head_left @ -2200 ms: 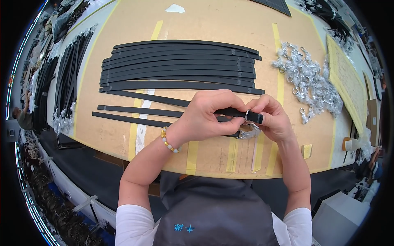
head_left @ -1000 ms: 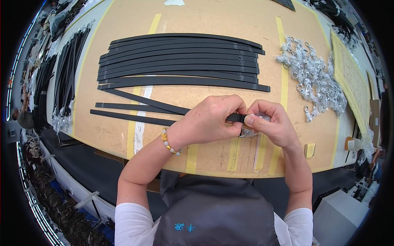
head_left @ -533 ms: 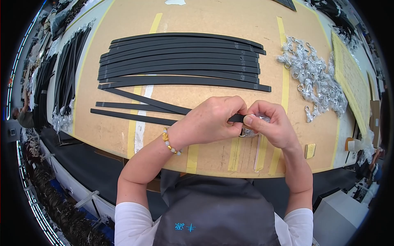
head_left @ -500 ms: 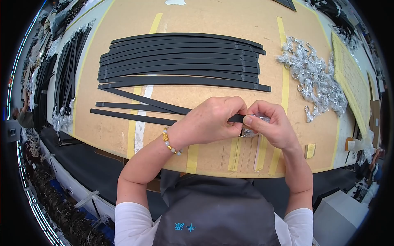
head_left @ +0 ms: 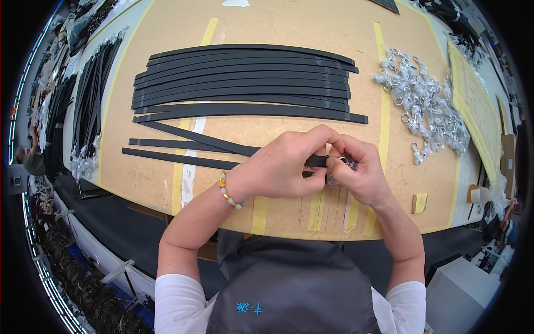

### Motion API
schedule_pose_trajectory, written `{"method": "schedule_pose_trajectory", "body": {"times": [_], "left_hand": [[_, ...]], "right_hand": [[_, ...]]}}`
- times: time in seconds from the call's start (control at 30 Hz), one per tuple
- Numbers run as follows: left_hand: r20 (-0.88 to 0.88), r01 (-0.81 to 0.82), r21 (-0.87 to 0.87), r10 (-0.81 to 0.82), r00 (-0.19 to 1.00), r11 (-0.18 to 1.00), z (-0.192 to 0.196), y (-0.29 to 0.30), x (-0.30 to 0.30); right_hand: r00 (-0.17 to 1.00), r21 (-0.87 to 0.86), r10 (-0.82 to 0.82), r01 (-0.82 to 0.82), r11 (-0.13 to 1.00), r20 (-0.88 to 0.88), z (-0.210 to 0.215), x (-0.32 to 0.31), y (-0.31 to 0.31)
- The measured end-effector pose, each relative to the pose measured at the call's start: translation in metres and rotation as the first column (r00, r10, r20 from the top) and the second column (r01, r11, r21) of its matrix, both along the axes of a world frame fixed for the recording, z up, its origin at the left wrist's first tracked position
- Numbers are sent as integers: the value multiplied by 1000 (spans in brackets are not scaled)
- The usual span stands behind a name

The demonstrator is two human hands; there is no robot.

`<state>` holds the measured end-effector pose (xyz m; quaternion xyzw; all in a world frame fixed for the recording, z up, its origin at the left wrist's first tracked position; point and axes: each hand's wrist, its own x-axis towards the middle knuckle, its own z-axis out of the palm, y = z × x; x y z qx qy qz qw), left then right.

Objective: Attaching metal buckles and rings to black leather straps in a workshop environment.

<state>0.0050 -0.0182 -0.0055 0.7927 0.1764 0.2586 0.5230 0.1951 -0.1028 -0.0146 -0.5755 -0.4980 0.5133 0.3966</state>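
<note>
My left hand [head_left: 293,165], with a beaded bracelet on its wrist, is closed on a black strap [head_left: 316,161] whose end sticks out past the fingers. Thumb and fingers of my right hand [head_left: 359,168] pinch that same end. A metal snap hook in clear plastic wrap [head_left: 346,162] shows partly under the right fingers, at the strap end. How strap and hook join is hidden by the fingers. Other parts of black straps [head_left: 178,157] run out to the left from under my left hand.
Beyond my hands lies a row of black straps [head_left: 239,83]. To the right is a pile of wrapped snap hooks [head_left: 423,106], beside a yellow board [head_left: 475,106]. A small yellow block [head_left: 420,204] and a bottle [head_left: 478,195] are near the right edge. Finished-looking straps [head_left: 97,94] hang together at left.
The right hand has shifted slightly left and its fingers have curled closer to the left hand. The strap end has moved a little left, and less of the plastic wrap shows.
</note>
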Motion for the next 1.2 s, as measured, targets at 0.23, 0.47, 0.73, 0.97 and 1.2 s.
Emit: {"method": "schedule_pose_trajectory", "body": {"times": [0.23,0.47,0.73,0.97,1.2], "left_hand": [[6,30,-147,-30,1000,989,10,5,-6],[-96,35,-70,-42,994,997,-4,11,-8],[-118,56,-171,-77,990,984,-6,11,-6],[-113,57,-264,-90,990,963,-10,13,-1],[-60,-137,483,189,980,865,-20,25,7]], "right_hand": [[897,-228,140,-253,940,-420,16,27,11],[964,-106,209,-228,968,-165,11,25,9],[968,-11,201,-205,979,-153,6,17,7],[981,8,185,-185,983,-62,8,24,8],[627,76,-243,281,957,740,44,130,-2]]}}
